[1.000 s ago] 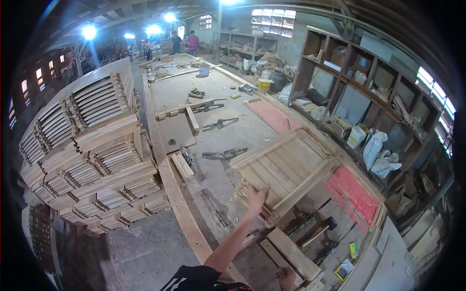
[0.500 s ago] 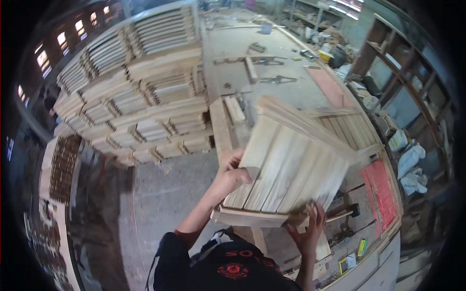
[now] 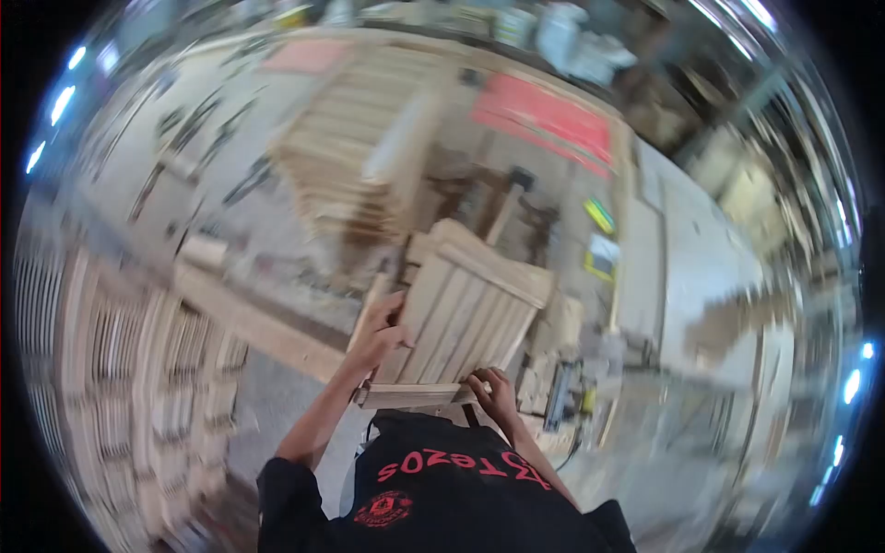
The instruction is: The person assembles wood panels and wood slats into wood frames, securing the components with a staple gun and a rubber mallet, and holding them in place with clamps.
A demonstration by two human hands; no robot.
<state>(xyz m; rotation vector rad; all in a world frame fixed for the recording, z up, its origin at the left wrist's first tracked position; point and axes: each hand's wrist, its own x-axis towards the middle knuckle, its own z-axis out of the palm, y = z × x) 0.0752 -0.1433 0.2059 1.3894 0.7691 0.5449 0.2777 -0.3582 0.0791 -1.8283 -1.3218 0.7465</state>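
A slatted wooden panel [image 3: 461,318], with thicker rails along its far and near ends, is held in front of my body at the bench edge. My left hand [image 3: 380,336] grips its left side, thumb lying over the face. At the near rail, my right hand [image 3: 495,394] has its fingers curled over the edge, right of centre. The undersides of both grips are hidden. Just beyond the panel lies a hammer [image 3: 507,207] with a dark head and a wooden handle.
A stack of similar slatted panels [image 3: 355,120] sits on the workbench, blurred. Right of it are a red sheet [image 3: 544,120], a yellow-green box [image 3: 599,217] and a white-and-yellow box [image 3: 602,255]. Tall piles of wooden panels [image 3: 166,369] stand at left. Dark tools [image 3: 198,120] lie on the bench.
My view has swung right, toward the bench with the hammer and red sheet. The panel is now lower and appears smaller. Both hands have kept hold of it.
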